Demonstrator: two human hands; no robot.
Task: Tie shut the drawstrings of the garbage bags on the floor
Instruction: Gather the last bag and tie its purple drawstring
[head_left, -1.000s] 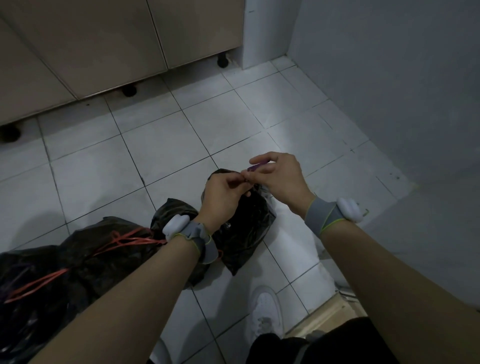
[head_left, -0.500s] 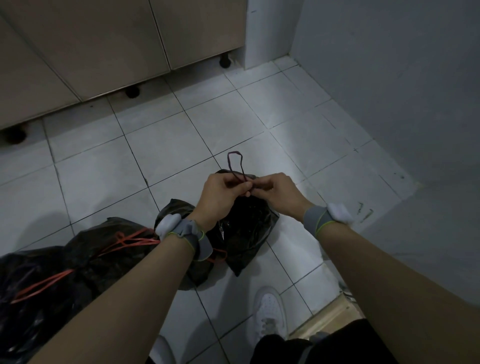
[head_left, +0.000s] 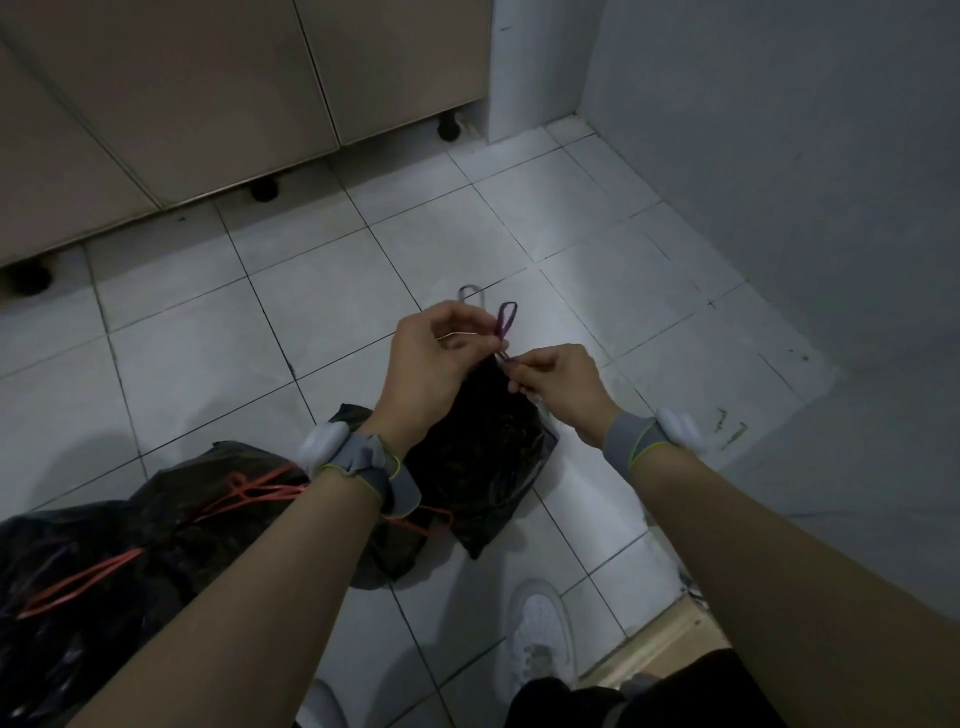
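Left hand (head_left: 431, 364): fingers (head_left: 470, 325) curled, thumb and forefinger pinching the purple drawstring (head_left: 506, 319) just below its loop; right hand (head_left: 563, 384): fingers (head_left: 519, 371) also curled, pinching the strands of the same string at the bag's neck, tips of the two hands almost touching; neither hand loose.

Drawstring loop stands just past the left fingertips, toward 1 o'clock from them and 11 o'clock from the right fingertips; long axis runs roughly 6-to-12, loop end pointing to 12, away from the person; a second, paler loop (head_left: 471, 292) shows at 11 o'clock of the first, partly behind the left hand, cannot tell whether it is the other strand or a blur.

Left hand is the nearer to the loop and carries it; right hand sits lower, at the gathered mouth; judged: knot half-made, the next move turns on drawing the loop through or down against the neck, pulling along that 6-to-12 line while the right hand anchors; risk of the thin string slipping the pinch.

Small black garbage bag (head_left: 483, 452) hangs or rests below both hands, at 6 o'clock of the fingertips, neck up, body toward the person, on the tiled floor (head_left: 208, 338).

Outward: larger black bag (head_left: 130, 540) at 8 o'clock, orange drawstring (head_left: 249, 491) lying across it, looks knotted already; white shoe (head_left: 540, 631) at 6 o'clock; cabinet doors (head_left: 208, 104) at 11 o'clock; grey wall (head_left: 779, 156) at 2 o'clock.
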